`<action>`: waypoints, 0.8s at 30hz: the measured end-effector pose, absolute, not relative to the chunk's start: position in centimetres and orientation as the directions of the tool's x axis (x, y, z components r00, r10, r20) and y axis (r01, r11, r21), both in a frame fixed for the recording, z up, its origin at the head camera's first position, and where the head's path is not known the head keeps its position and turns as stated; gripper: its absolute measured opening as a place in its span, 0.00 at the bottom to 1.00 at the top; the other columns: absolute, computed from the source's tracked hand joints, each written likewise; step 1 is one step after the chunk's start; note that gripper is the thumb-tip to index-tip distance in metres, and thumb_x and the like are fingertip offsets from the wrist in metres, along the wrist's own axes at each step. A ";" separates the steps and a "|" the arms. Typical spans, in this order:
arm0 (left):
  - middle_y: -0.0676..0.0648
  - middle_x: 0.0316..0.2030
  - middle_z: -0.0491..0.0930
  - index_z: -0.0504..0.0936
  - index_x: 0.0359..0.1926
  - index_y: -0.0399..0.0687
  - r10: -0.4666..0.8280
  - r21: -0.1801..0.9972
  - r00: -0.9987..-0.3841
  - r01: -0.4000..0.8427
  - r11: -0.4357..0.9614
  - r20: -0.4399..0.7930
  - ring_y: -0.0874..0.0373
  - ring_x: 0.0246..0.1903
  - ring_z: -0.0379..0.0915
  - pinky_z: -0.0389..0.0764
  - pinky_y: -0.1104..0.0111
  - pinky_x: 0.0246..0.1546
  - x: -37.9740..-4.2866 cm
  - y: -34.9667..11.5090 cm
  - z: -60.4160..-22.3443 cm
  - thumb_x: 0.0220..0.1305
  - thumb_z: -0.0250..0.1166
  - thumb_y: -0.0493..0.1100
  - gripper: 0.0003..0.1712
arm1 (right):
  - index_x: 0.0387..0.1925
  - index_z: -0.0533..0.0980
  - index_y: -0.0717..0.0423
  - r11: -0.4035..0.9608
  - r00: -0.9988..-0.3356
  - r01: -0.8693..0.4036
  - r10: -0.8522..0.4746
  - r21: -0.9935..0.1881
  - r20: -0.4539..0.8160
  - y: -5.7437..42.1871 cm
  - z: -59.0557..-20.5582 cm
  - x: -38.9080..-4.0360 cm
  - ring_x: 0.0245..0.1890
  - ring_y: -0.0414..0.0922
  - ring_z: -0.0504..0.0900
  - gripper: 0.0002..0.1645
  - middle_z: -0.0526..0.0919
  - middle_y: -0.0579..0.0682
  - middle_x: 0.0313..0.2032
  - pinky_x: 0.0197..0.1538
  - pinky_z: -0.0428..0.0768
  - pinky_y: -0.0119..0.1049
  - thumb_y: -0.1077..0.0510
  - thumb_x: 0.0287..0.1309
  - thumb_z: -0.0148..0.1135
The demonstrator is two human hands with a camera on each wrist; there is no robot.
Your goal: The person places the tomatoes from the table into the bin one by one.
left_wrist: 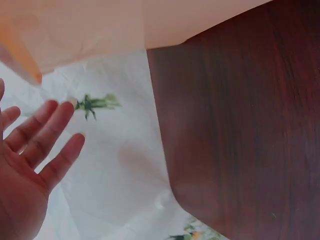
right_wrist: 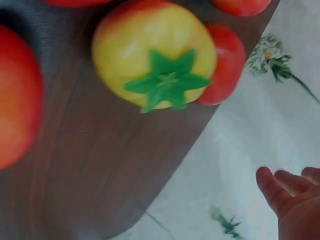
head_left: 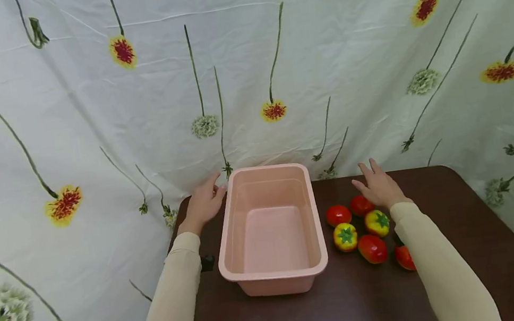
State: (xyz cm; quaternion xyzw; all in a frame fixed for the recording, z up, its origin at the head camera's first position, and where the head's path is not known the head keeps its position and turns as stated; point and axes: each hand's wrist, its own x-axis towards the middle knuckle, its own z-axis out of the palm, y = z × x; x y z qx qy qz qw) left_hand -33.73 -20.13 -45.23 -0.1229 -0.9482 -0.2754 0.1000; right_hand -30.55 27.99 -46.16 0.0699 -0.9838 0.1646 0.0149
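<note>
A pink plastic basin (head_left: 273, 239) stands on the dark table with nothing inside. My left hand (head_left: 205, 201) hovers by its far left corner, fingers loosely spread and holding nothing; the left wrist view shows the palm and fingers (left_wrist: 62, 165) beside the basin's wall (left_wrist: 100, 30). To the basin's right lies a group of tomatoes, some red (head_left: 372, 249) and two yellow with green star-shaped tops (head_left: 345, 237). My right hand (head_left: 380, 188) reaches over the far side of that group, empty, its fingers extended. In the right wrist view a yellow tomato (right_wrist: 155, 55) sits close to the camera.
The dark wooden table (head_left: 458, 232) has rounded far corners. Behind it and at both sides hangs a white cloth (head_left: 236, 66) printed with flowers. One red tomato (head_left: 405, 258) is partly covered by my right sleeve (head_left: 438, 261). A small black object (head_left: 207, 263) shows beside my left sleeve.
</note>
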 end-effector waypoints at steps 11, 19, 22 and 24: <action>0.43 0.22 0.80 0.67 0.67 0.51 0.114 0.748 -0.945 0.312 0.586 0.306 0.58 0.16 0.74 0.75 0.68 0.23 -29.2 -21.2 -47.8 0.74 0.50 0.49 0.24 | 0.72 0.53 0.66 0.833 -0.983 0.108 0.010 -0.543 -0.181 30.4 -47.9 -29.1 0.68 0.68 0.58 0.44 0.58 0.71 0.70 0.67 0.61 0.64 0.41 0.68 0.49; 0.37 0.36 0.86 0.62 0.71 0.44 0.154 0.846 -0.920 0.391 0.361 0.360 0.68 0.34 0.79 0.80 0.69 0.37 -24.2 -20.4 -50.6 0.73 0.50 0.39 0.27 | 0.72 0.54 0.65 0.618 -0.945 0.277 0.040 -0.736 -0.323 34.6 -50.8 -26.7 0.65 0.65 0.64 0.49 0.59 0.70 0.70 0.65 0.67 0.59 0.33 0.65 0.49; 0.31 0.42 0.84 0.61 0.71 0.40 0.203 0.854 -0.902 0.428 0.297 0.381 0.67 0.38 0.80 0.81 0.71 0.37 -23.1 -20.1 -51.1 0.72 0.49 0.36 0.27 | 0.72 0.53 0.65 0.536 -0.942 0.281 -0.005 -0.796 -0.336 35.5 -52.0 -25.7 0.64 0.63 0.68 0.46 0.62 0.69 0.68 0.63 0.71 0.58 0.38 0.67 0.51; 0.30 0.46 0.82 0.62 0.71 0.41 0.210 0.858 -0.898 0.433 0.274 0.386 0.67 0.39 0.81 0.81 0.72 0.37 -22.8 -20.1 -51.2 0.72 0.49 0.35 0.27 | 0.71 0.54 0.65 0.505 -0.948 0.257 -0.033 -0.824 -0.317 35.5 -52.7 -25.2 0.61 0.62 0.72 0.44 0.66 0.69 0.66 0.61 0.74 0.56 0.41 0.67 0.52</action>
